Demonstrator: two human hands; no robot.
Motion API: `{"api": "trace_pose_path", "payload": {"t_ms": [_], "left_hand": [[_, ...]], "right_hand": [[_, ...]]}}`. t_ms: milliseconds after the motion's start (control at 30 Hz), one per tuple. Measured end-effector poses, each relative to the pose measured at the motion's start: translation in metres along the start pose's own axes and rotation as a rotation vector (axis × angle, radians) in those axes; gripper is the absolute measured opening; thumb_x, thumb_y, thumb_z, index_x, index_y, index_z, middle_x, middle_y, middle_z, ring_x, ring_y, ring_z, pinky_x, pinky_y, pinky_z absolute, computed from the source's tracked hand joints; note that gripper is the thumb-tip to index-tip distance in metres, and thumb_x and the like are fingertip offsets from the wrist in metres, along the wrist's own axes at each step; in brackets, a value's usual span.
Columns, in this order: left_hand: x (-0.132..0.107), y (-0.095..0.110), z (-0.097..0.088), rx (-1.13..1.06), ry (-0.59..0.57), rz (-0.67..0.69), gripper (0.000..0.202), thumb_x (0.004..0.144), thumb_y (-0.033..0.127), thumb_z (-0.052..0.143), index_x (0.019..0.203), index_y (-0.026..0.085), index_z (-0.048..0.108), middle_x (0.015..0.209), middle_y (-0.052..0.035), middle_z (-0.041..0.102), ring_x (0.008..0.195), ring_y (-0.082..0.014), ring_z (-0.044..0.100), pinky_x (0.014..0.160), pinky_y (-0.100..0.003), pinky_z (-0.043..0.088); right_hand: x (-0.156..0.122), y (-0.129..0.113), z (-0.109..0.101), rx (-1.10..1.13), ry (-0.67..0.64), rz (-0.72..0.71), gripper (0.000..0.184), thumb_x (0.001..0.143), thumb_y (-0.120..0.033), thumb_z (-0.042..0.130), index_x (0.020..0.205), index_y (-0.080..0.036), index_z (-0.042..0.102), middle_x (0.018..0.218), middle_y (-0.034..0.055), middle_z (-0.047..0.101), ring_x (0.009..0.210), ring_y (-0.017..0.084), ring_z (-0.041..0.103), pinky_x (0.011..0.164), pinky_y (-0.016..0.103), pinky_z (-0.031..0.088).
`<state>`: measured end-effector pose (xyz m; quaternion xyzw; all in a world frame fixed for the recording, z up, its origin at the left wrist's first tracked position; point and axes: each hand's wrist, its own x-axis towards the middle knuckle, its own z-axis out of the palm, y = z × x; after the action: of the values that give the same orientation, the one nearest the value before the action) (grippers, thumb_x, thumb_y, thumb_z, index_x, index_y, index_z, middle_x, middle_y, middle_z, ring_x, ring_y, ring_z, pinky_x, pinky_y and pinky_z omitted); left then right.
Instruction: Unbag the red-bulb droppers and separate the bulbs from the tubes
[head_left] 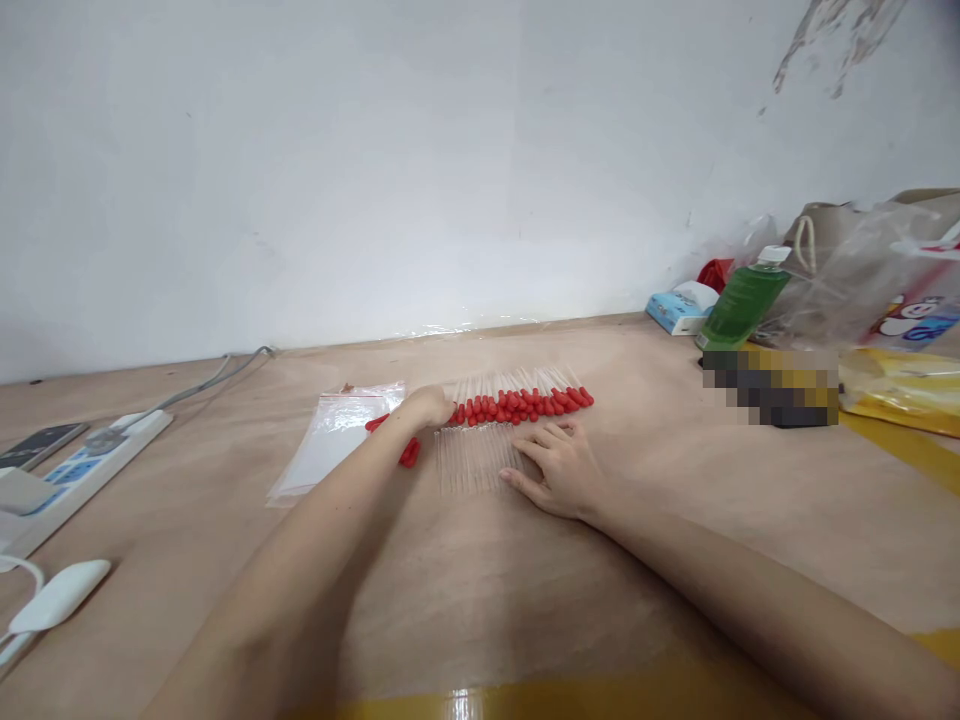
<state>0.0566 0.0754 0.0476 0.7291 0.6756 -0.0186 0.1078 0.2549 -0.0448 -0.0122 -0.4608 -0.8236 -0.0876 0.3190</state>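
On the desk (450, 600), red-tipped tubes (514, 406) lie in a row, with bare clear tubes (472, 462) on its near side. The left hand (433, 406) is at the red row's left end, its grip hidden, so I cannot tell whether it clasps anything; the right hand (561, 468), fingers spread, lies at the clear tubes' right end.

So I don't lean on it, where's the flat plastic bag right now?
In the head view, the flat plastic bag lies on the table left of centre, between the power strip and your left hand.
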Motion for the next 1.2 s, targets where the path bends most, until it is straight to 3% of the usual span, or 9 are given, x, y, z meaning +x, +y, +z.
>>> {"api": "trace_pose_path", "payload": {"t_ms": [100, 200, 300, 367, 433, 567, 733, 867, 1200], "left_hand": [[-0.015, -0.002, -0.008, -0.003, 0.059, 0.001, 0.022, 0.076, 0.032, 0.050, 0.067, 0.015, 0.060, 0.065, -0.0080, 0.063, 0.063, -0.0194, 0.060, 0.056, -0.025, 0.040], [-0.040, -0.006, -0.006, -0.045, 0.256, 0.068, 0.021, 0.084, 0.030, 0.041, 0.084, 0.015, 0.056, 0.077, -0.0081, 0.062, 0.069, -0.0190, 0.058, 0.060, -0.027, 0.041], [-0.069, -0.011, 0.017, -0.180, 0.575, 0.408, 0.016, 0.086, 0.026, 0.041, 0.093, 0.016, 0.052, 0.084, -0.0061, 0.059, 0.077, -0.0175, 0.056, 0.065, -0.027, 0.042], [-0.085, -0.012, 0.040, -0.231, 0.652, 0.618, 0.016, 0.087, 0.024, 0.042, 0.097, 0.017, 0.052, 0.092, -0.0063, 0.057, 0.084, -0.0165, 0.055, 0.068, -0.026, 0.044], [-0.097, -0.012, 0.061, -0.266, 0.710, 0.734, 0.015, 0.087, 0.022, 0.042, 0.096, 0.018, 0.054, 0.088, -0.0044, 0.055, 0.080, -0.0140, 0.054, 0.069, -0.024, 0.045], [-0.106, -0.010, 0.081, -0.276, 0.701, 0.806, 0.012, 0.085, 0.021, 0.049, 0.094, 0.017, 0.057, 0.086, -0.0042, 0.054, 0.077, -0.0131, 0.052, 0.070, -0.025, 0.043], [-0.109, -0.008, 0.074, -0.187, 0.700, 0.828, 0.009, 0.084, 0.024, 0.051, 0.085, 0.018, 0.058, 0.085, -0.0033, 0.060, 0.078, -0.0157, 0.051, 0.072, -0.031, 0.037], [-0.114, -0.008, 0.070, -0.126, 0.637, 0.867, 0.013, 0.086, 0.021, 0.047, 0.078, 0.018, 0.056, 0.081, -0.0015, 0.063, 0.079, -0.0159, 0.052, 0.075, -0.033, 0.033], [-0.115, -0.009, 0.073, -0.089, 0.631, 0.978, 0.016, 0.083, 0.010, 0.043, 0.085, 0.019, 0.056, 0.086, -0.0023, 0.066, 0.084, -0.0159, 0.053, 0.074, -0.032, 0.034]], "right_hand": [[-0.002, 0.004, 0.000, 0.035, 0.054, 0.076, 0.032, 0.083, -0.045, 0.046, 0.096, -0.020, 0.060, 0.093, 0.0065, 0.063, 0.086, 0.019, 0.054, 0.082, 0.037, 0.030], [-0.005, 0.013, -0.002, 0.052, 0.170, 0.184, 0.032, 0.084, -0.040, 0.046, 0.106, -0.020, 0.055, 0.098, 0.0080, 0.060, 0.093, 0.020, 0.054, 0.081, 0.036, 0.034], [-0.008, 0.023, -0.009, 0.091, 0.309, 0.188, 0.050, 0.080, -0.042, 0.051, 0.122, -0.017, 0.044, 0.111, 0.0132, 0.052, 0.103, 0.024, 0.049, 0.083, 0.038, 0.038], [-0.009, 0.026, -0.014, 0.104, 0.330, 0.103, 0.062, 0.076, -0.046, 0.055, 0.128, -0.016, 0.038, 0.118, 0.0153, 0.047, 0.109, 0.025, 0.044, 0.087, 0.040, 0.037], [-0.009, 0.025, -0.018, 0.092, 0.263, -0.029, 0.062, 0.074, -0.047, 0.058, 0.126, -0.018, 0.041, 0.119, 0.0136, 0.048, 0.110, 0.025, 0.044, 0.090, 0.042, 0.034], [-0.010, 0.014, -0.015, 0.077, 0.144, -0.242, 0.032, 0.078, -0.041, 0.056, 0.106, -0.025, 0.059, 0.090, 0.0037, 0.064, 0.091, 0.019, 0.053, 0.093, 0.044, 0.027], [-0.008, 0.001, -0.008, 0.084, 0.165, -0.269, 0.016, 0.083, -0.029, 0.051, 0.088, -0.023, 0.065, 0.062, -0.0020, 0.062, 0.066, 0.011, 0.049, 0.092, 0.040, 0.025], [-0.010, 0.000, -0.010, 0.119, 0.136, -0.268, 0.014, 0.082, -0.025, 0.052, 0.080, -0.023, 0.066, 0.058, -0.0028, 0.060, 0.064, 0.011, 0.046, 0.089, 0.039, 0.025], [-0.019, 0.006, -0.008, 0.185, 0.068, -0.251, 0.017, 0.082, -0.028, 0.050, 0.089, -0.028, 0.065, 0.062, -0.0033, 0.062, 0.068, 0.012, 0.047, 0.092, 0.042, 0.022]]}}
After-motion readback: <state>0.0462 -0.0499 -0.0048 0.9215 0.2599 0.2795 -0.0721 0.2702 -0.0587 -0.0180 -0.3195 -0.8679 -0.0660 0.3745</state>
